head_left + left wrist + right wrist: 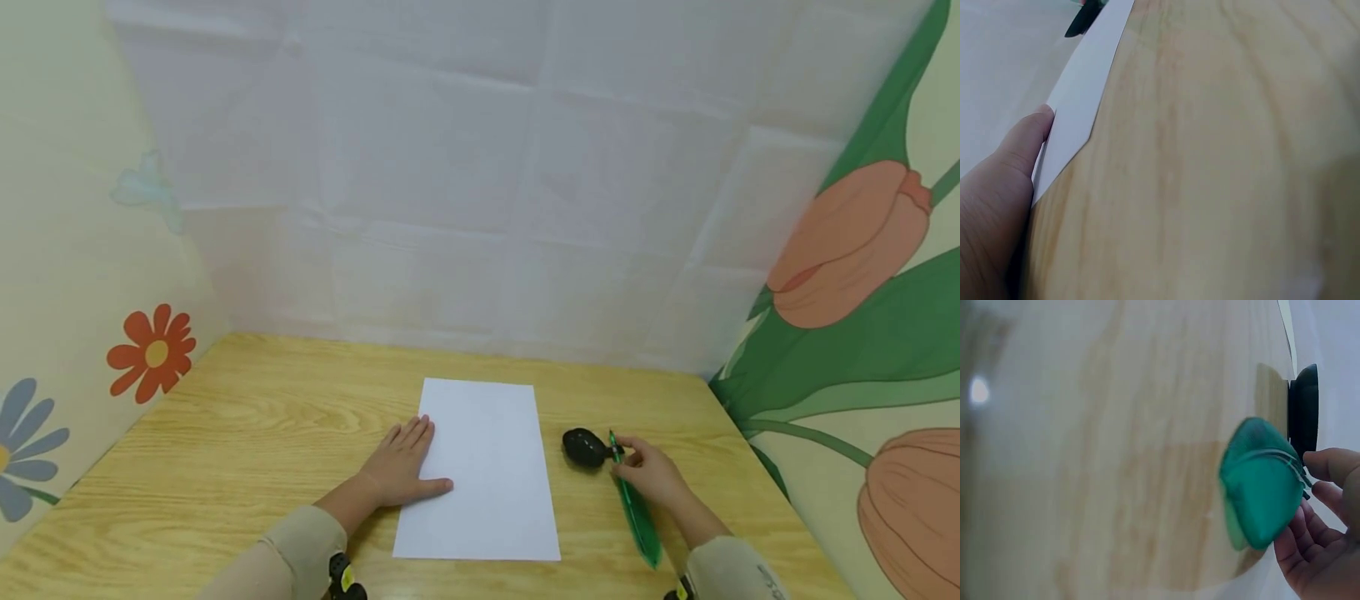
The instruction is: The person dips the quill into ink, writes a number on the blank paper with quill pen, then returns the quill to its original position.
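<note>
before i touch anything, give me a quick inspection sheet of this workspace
Surface: light wood-grain table, lit evenly enough to see the grain.
Job's things: blank white paper; green feather-shaped item and black bulb-shaped object to its right, very close together; contact unclear.
Clutter: nothing seen.
Hands: left hand rests across the paper's left edge, fingers straight; right hand pinches the green feather-shaped item.
Cables: nothing seen.
Surroundings: creased white sheet behind, floral panels both sides.

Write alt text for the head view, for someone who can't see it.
A right hand pinches a green feather-shaped item beside a rounded black object, while the left hand rests across the left edge of a white sheet on a wooden table.
</note>
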A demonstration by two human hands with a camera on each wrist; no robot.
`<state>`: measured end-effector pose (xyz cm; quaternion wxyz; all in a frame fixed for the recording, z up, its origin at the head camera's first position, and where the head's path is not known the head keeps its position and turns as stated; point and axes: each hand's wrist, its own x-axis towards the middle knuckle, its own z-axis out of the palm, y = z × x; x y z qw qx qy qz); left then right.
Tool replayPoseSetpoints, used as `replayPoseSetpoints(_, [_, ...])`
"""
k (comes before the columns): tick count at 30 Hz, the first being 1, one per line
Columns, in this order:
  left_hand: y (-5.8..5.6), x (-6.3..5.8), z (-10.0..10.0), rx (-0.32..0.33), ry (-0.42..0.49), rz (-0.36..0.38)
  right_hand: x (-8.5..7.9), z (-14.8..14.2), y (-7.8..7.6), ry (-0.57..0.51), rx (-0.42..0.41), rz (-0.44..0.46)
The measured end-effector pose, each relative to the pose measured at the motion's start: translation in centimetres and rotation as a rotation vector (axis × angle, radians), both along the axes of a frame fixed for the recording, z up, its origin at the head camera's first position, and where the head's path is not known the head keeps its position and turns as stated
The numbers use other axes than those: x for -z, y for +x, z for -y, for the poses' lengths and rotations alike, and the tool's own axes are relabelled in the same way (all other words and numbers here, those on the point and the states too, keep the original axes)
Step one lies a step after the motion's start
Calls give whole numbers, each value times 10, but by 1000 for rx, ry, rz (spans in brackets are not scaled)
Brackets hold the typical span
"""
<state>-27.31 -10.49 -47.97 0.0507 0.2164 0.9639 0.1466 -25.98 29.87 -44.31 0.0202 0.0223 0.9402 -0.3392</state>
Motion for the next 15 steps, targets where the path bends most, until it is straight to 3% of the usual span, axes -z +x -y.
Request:
replayPoseSetpoints(8, [-1, 0, 0, 1, -3, -5, 5, -6, -1, -20, -64, -80])
replayPoseSetpoints(15, [0, 1, 0, -3, -4, 2, 3, -1, 0, -29, -3, -18])
